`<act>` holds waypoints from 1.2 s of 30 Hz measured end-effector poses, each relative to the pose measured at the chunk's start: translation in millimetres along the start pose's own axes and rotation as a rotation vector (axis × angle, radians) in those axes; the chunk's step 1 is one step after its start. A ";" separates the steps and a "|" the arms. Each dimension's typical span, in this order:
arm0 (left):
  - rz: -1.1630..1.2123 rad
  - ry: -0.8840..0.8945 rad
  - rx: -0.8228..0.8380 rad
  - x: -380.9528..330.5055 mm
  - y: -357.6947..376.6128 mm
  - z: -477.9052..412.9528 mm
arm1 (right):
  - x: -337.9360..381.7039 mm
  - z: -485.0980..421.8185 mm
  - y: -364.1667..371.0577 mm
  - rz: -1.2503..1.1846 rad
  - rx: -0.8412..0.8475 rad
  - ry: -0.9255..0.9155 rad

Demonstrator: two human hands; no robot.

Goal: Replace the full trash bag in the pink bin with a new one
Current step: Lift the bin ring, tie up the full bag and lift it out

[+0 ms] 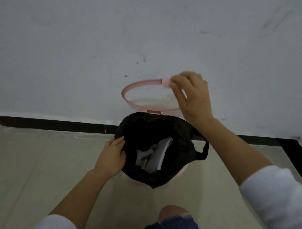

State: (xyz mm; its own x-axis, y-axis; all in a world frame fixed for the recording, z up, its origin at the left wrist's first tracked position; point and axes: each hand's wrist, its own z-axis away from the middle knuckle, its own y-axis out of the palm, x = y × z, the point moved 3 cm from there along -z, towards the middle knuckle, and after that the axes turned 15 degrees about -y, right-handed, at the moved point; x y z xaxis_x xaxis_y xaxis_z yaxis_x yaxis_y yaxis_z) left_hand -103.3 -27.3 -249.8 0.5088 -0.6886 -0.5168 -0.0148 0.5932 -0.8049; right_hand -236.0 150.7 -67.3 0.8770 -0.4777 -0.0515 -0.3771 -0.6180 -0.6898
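The right hand (190,95) pinched the tab of the pink ring (141,94), its fingers (175,82) closed on it, and held the ring tipped up against the white wall (80,39). The left hand (111,158) gripped the left edge of the black trash bag (183,148), fingers curled over the rim. The bag sat open in the pink bin (183,171), with papers (159,153) inside. The bin stood on the pale floor (29,160), right by the wall's dark baseboard (57,124). Bare floor lay on both sides.
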 end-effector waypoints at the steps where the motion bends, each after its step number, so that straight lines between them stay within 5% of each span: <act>1: 0.020 -0.006 -0.025 -0.6 -1.3 0.4 | -7.8 -13.9 4.4 0.071 -0.026 0.035; 7: 0.025 -0.008 -0.047 -0.2 -4.0 3.6 | -24.4 -60.6 42.5 0.212 0.246 0.182; 15: 0.003 -0.009 0.023 0.2 -7.1 5.4 | -30.6 -73.3 46.0 -0.078 0.482 0.353; 24: 0.316 -0.035 -0.089 4.1 -10.0 5.2 | -21.3 26.5 30.3 -0.349 0.039 0.657; 28: 0.641 -0.336 -0.141 13.4 -2.8 8.6 | -25.5 137.4 28.1 -0.185 0.024 0.992; 32: 1.041 -0.963 0.244 20.5 18.4 19.3 | -15.4 204.9 23.2 -0.150 -0.086 1.601; 34: 1.221 -1.054 0.489 17.7 29.1 25.0 | -0.3 223.0 30.4 -0.497 -0.133 1.860; 36: 1.376 -1.035 0.625 13.0 32.4 27.9 | 12.3 227.7 33.5 -0.769 -0.174 1.904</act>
State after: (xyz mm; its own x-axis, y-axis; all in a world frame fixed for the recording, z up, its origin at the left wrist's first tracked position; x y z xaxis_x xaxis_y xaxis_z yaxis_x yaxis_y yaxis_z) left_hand -73.2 -5.4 -274.5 0.6834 0.7259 -0.0782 -0.6707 0.6665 0.3254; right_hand -170.0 266.3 -255.5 -0.4653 0.0141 0.8851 -0.2811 -0.9505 -0.1326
